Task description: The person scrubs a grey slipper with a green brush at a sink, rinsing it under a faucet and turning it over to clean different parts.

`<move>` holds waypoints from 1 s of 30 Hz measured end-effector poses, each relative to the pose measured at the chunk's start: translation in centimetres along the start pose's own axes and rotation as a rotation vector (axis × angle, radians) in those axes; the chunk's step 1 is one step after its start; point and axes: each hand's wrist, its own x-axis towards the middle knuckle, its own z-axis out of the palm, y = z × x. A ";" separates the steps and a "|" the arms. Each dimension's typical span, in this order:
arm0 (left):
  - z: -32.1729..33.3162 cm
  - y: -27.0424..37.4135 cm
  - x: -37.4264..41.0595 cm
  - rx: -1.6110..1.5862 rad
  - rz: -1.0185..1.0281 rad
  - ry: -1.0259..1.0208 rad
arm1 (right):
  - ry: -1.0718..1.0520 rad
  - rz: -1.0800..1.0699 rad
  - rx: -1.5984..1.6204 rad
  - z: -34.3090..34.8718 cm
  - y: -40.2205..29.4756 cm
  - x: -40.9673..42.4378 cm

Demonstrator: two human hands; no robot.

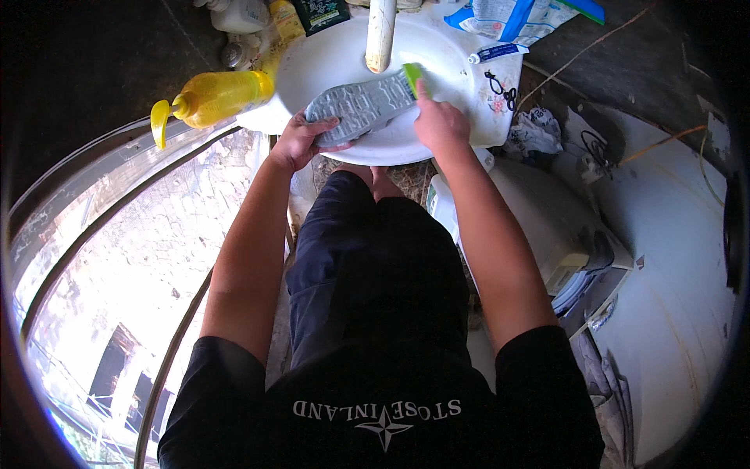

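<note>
A grey shoe (363, 108), its ridged sole turned up, is held over a white washbasin (387, 153). My left hand (302, 138) grips one end of it, with the thumb lying on the sole. In my right hand (440, 120) is a green brush (415, 79), the index finger stretched along it, at the shoe's other end. The brush's bristles cannot be made out. Above the basin, close to the shoe, is the end of a pale spout (381, 41).
A yellow pump bottle (220, 98) lies at the basin's left. Along the right rim are a toothpaste tube (498, 53), black hair ties (501, 89) and a blue-and-white plastic packet (515, 20). More bottles (239, 14) stand at the back left. A window (135, 234) is at the left.
</note>
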 end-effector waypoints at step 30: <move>-1.4 -0.3 0.3 0.091 -0.012 -0.153 | -0.057 -0.192 -0.012 2.9 -3.4 -3.9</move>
